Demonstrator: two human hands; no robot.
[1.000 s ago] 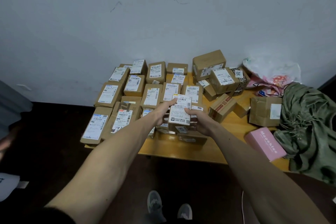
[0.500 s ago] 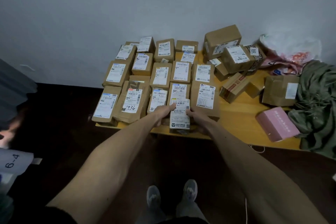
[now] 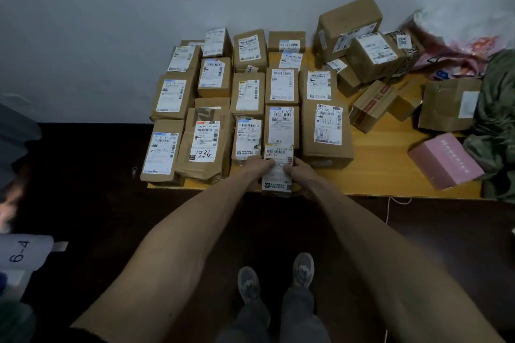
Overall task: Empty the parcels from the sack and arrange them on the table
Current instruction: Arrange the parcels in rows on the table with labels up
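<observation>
The yellow wooden counter (image 3: 376, 175) stands against a pale wall. Its left half is covered by brown parcels (image 3: 211, 78) laid label-up in close rows, and looser boxes (image 3: 370, 56) are heaped at the back right. Crumpled green fabric (image 3: 498, 125) lies over the right end, with a pink box (image 3: 443, 160) just beside it. At the near edge — touching the row behind it — sits a small labelled parcel (image 3: 277, 181), label up. The left hand (image 3: 256, 168) grips its left side and the right hand (image 3: 303, 175) grips its right side — fingers curled over the edges.
</observation>
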